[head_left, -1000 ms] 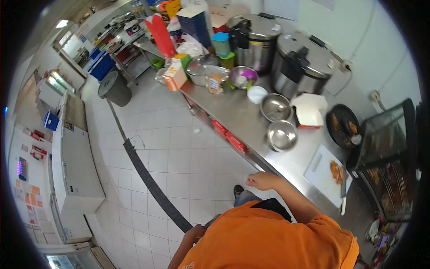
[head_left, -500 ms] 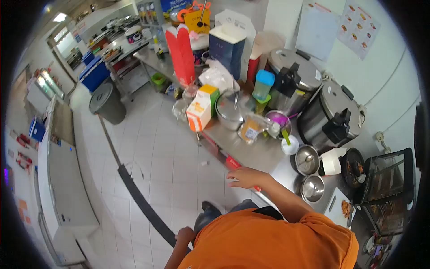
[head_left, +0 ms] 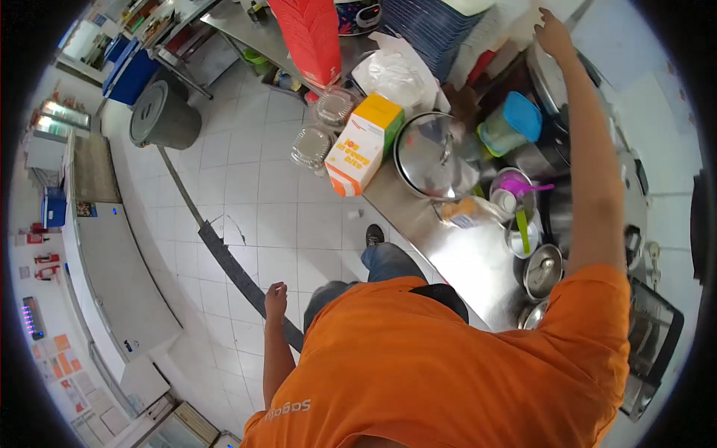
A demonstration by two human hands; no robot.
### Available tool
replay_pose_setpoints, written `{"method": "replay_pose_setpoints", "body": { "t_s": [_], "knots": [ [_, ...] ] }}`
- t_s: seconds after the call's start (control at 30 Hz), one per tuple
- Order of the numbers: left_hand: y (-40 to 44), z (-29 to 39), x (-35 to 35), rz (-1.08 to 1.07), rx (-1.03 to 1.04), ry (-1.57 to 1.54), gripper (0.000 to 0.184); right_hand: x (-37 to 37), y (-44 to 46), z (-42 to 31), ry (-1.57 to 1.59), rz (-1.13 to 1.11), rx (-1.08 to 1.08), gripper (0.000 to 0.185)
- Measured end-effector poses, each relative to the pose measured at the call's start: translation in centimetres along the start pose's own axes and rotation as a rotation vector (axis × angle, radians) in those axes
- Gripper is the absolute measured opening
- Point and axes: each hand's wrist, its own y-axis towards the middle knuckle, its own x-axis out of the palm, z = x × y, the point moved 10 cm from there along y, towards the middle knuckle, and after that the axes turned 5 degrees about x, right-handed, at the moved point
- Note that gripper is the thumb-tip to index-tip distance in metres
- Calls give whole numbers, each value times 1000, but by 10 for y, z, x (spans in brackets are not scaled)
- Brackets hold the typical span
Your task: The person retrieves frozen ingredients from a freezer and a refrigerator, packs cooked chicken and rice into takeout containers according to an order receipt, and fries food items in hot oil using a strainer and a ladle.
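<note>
The right hand (head_left: 553,33) reaches out at half past one, fingers partly spread, near the cooker (head_left: 547,76); contact cannot be told. Stacked blue boxes (head_left: 429,31) stand near half past twelve, the carton (head_left: 364,145) at twelve, beside the pot (head_left: 429,158). The left hand (head_left: 275,300), near half past seven, is bent over the floor (head_left: 272,224), its grip unclear.

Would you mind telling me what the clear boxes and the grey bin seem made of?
The clear boxes look like thin, glossy plastic, given their see-through, ridged walls and glints. The grey bin seems rigid, matt plastic, from its even, dull colour, though painted metal is possible.
</note>
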Motion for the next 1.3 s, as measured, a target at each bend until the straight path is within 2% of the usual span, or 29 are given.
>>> {"method": "replay_pose_setpoints", "body": {
  "t_s": [0.07,0.1,0.13,0.2,0.23,0.3,0.37,0.4,0.43,0.5,0.53,0.57,0.63,0.67,0.7,0.73,0.77,0.87,0.9,0.93,1.0,1.03,1.1,1.13,1.17,1.2,1.23,1.3],
  "knots": [
    [1,22,16,-107,-109,-137,33,47,20,0,-88,-142,-146,46],
    [-3,40,23,-171,-98,-114,33,68,27,-3,-137,-215,-219,48],
    [-8,56,31,-237,-90,-93,34,65,29,-6,-165,-247,-130,44],
    [-15,51,41,-290,-216,-84,38,42,21,-33,-225,-310,36,39],
    [-18,46,41,-302,-278,-39,39,44,25,-40,-314,-195,-116,39],
    [-14,23,44,-357,-327,66,40,64,29,-34,-247,-124,-311,40],
    [7,-22,56,-518,-122,231,39,82,30,-9,-63,136,-423,39],
    [15,-41,60,-580,-51,286,39,84,34,-2,-42,34,-340,42],
    [23,-61,58,-594,-91,289,40,87,38,-3,-22,-65,-254,45],
    [34,-83,41,-568,-294,154,42,68,48,2,118,92,-192,39],
    [39,-84,37,-524,-449,8,44,57,45,-2,192,236,-254,34],
    [48,-60,32,-491,-389,1,41,50,39,-1,255,379,-320,30],
    [64,-11,13,-358,-268,26,32,18,55,-27,111,244,-64,29],
    [73,8,3,-257,-218,52,27,-3,65,-32,-32,79,289,29],
    [84,37,1,-224,-6,138,21,-15,74,-30,6,72,325,29],
    [94,59,1,-183,201,218,16,-25,80,-23,48,61,357,29],
    [92,75,-8,-58,164,28,14,-43,83,-23,179,85,288,29],
    [81,191,-22,232,610,210,14,-157,56,-37,211,343,227,30],
    [55,247,-30,402,679,130,15,-205,29,-47,238,470,225,24],
    [52,270,-32,515,677,123,15,-247,-3,-60,354,520,199,19],
    [43,329,-27,541,774,32,16,-319,-80,-86,469,584,198,12],
    [42,358,-12,406,809,-116,19,-347,-123,-102,474,599,234,10],
    [-3,445,29,-45,1056,-521,32,-400,-207,-157,330,591,261,13],
    [-44,490,46,-221,1153,-564,42,-412,-244,-181,362,535,239,19],
    [-92,528,62,-407,1236,-605,51,-409,-281,-193,342,417,322,26],
    [-130,556,64,-408,1285,-610,54,-415,-314,-219,384,404,232,25],
    [-166,578,65,-402,1331,-618,58,-403,-348,-240,365,276,251,24],
    [-194,568,92,-583,1267,-546,62,-386,-401,-283,535,33,239,22]
  ]
}}
